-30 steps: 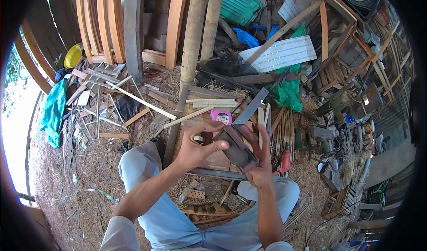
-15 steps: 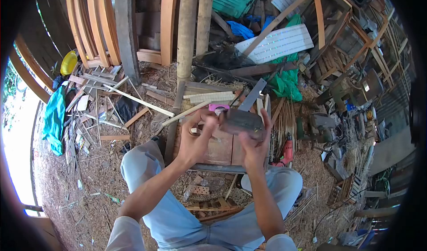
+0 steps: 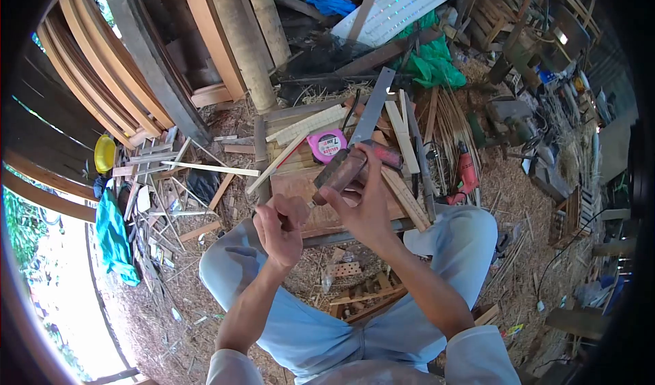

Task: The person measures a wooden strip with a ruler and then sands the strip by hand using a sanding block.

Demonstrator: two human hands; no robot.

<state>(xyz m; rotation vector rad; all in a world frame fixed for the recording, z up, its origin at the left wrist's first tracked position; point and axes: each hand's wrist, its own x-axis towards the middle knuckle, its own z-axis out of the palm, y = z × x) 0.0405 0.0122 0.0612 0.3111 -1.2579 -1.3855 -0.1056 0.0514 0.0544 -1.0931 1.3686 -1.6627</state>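
Observation:
My right hand (image 3: 365,207) is wrapped round a dark, worn wooden block (image 3: 340,175), held tilted above the low work table (image 3: 307,226). Just left of it, my left hand (image 3: 282,229) has its fingers curled in; what they hold, if anything, is too small to name. Beyond the block lie a pink tape measure (image 3: 327,145) and a handsaw blade (image 3: 374,108). A dark and red object (image 3: 387,155) is partly behind my right hand.
Wooden strips (image 3: 310,124) lie on the table's far side. A red drill (image 3: 466,173) is on the ground to the right. Scrap wood (image 3: 153,163) is piled at the left, and bamboo poles (image 3: 242,44) stand behind the table.
The view has shifted and turned. The block has moved from between both hands to my right hand's grip, and my left hand has come away from it with curled fingers. The tape measure is more exposed.

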